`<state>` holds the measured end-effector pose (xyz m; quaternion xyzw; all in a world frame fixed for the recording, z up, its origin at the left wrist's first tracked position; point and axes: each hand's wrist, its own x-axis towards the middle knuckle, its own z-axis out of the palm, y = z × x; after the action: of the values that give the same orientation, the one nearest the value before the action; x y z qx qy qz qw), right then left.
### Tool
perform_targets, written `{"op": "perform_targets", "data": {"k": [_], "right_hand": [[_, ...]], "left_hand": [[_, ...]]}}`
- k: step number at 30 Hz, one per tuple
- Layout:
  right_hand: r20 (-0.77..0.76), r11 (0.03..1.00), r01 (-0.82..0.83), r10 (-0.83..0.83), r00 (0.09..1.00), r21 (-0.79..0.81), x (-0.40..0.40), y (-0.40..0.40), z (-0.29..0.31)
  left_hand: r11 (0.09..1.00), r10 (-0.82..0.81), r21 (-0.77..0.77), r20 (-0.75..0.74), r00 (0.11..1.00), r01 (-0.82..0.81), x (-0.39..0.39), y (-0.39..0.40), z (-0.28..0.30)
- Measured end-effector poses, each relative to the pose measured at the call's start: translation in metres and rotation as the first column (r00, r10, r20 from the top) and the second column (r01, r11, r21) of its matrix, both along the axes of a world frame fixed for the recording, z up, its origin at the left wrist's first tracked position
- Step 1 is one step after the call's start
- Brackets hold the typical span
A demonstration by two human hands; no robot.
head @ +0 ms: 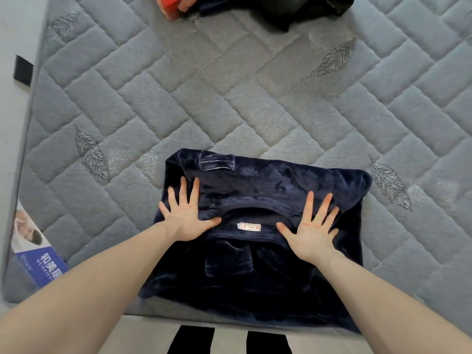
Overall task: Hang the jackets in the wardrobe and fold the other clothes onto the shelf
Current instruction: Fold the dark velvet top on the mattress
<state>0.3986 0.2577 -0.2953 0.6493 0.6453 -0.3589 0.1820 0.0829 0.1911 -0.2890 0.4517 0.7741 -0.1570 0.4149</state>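
- Near edge of the mattress (229,103): dark navy fleece garment (268,190) lies partly folded, its lower hem hanging just over that edge toward me.
- A flap of the same fleece, a pocket by the look of it, sits at the middle of the near half; cannot tell for sure.
- My left hand (186,218) lies flat on the garment's left side, fingers straight and spread wide, thumb pointing inward. It presses the cloth, grips nothing.
- My right hand (311,226) lies flat on the garment's right side, fingers likewise straight and fanned, thumb inward. Pressing only, nothing held.
- Between the two thumbs: a small white label (249,226) at the neckline, facing up.
- Beyond my fingertips, at the garment's far edge: a stitched rectangular band of paler trim (217,163), folded over the top.
- Left near corner of the mattress: a blue printed tag (43,264) with white characters, lying on the surface.
- Mattress top is grey, quilted in a brick-like pattern, with embroidered leaf motifs scattered on it, one just right of the garment.
- Left edge of the mattress, farther up: a black strap (23,70) on the side wall.
- Far edge of the mattress: a red-orange item (171,6) beside a black garment (293,8), touching or overlapping, both cut off by the frame.
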Motion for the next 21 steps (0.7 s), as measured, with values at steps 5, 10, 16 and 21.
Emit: {"op": "perform_targets", "data": {"k": [5,10,16,21], "right_hand": [[-0.278,0.948,0.069,0.022,0.96,0.312,0.044,-0.043,0.027],[-0.252,0.946,0.144,-0.07,0.965,0.291,0.048,-0.066,0.049],[-0.311,0.929,0.323,-0.257,0.915,0.182,0.04,-0.06,0.064],[-0.164,0.798,0.584,-0.562,0.811,0.148,0.078,-0.091,0.074]], "left_hand": [[0.859,0.081,0.496,0.111,0.991,-0.125,-0.017,-0.046,0.042],[0.812,0.069,0.579,0.038,0.997,-0.078,0.011,-0.085,0.062],[0.793,0.47,0.358,0.156,0.869,-0.493,0.003,-0.101,0.059],[0.691,0.705,0.152,0.073,0.706,-0.706,-0.009,-0.132,0.058]]}}
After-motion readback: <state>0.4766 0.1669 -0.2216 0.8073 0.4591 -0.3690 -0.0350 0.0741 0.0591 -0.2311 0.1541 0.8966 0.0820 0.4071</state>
